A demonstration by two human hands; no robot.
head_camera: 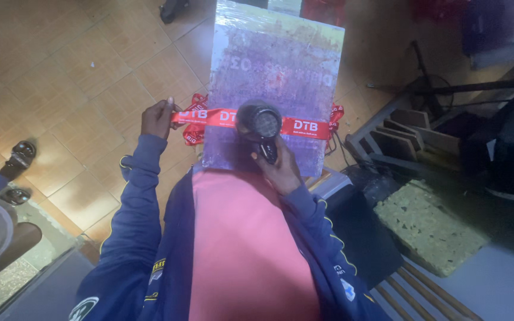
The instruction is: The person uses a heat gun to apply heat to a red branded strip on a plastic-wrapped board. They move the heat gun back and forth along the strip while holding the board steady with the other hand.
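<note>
A red printed ribbon (pixel 310 126) lies stretched across a purple-stained rectangular board (pixel 275 71) in front of me. My left hand (pixel 157 117) pinches the ribbon's left end at the board's left edge. My right hand (pixel 281 166) grips the handle of a black hair dryer (pixel 260 123), whose round rear grille faces the camera and whose nozzle points down at the ribbon in the board's middle. More ribbon is bunched at both sides of the board. I wear a navy jacket over a pink shirt.
The floor is tan tile. Another person's feet in sandals (pixel 18 156) stand at the left edge. To the right are a wooden rack with slats (pixel 400 134), a speckled stone slab (pixel 429 223) and a dark fan stand (pixel 429 83).
</note>
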